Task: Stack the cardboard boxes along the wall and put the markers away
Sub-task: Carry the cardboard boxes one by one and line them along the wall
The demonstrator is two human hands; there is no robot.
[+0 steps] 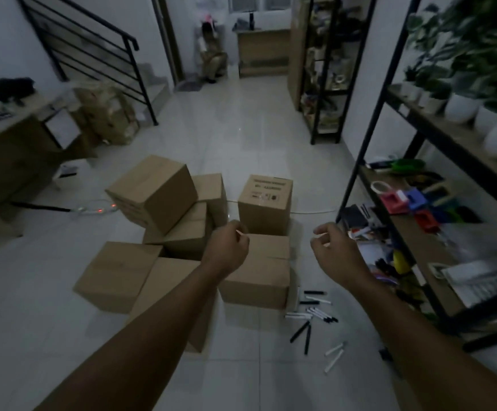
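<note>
Seven or so cardboard boxes (182, 232) lie in a loose heap on the floor (256, 129), well apart from any wall; one box (152, 191) rests tilted on top of the others. Markers (312, 318) lie scattered on the floor just beside the nearest box (256, 280), below the shelf (419, 232). Both arms reach forward over the heap. Left hand (226, 250): fingers curled, apparently holding nothing, though the dim view leaves this uncertain. Right hand (336, 247): fingers loosely curled, released. Risks: lifting a lower box first could topple the tilted one; a step toward the shelf could land on the loose markers, which may roll underfoot.
</note>
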